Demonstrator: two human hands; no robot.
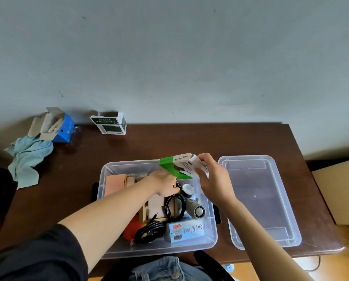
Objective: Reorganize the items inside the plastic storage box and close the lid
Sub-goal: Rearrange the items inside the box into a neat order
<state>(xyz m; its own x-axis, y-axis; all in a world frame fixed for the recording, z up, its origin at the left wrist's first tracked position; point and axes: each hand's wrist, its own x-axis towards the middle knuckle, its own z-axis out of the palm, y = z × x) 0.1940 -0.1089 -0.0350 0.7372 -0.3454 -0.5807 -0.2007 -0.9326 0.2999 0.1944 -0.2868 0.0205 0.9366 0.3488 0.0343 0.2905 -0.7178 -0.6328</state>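
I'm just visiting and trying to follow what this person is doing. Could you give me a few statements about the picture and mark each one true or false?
1. The right hand holds a green and white carton above the storage box. True.
2. The lid is snapped onto the box. False: it lies on the table, to the right of the box.
3. The left hand reaches down into the box. True.
4. The blue cloth lies inside the box. False: it lies on the table's far left, beside an open blue carton.
5. Black cables lie in the box. True.
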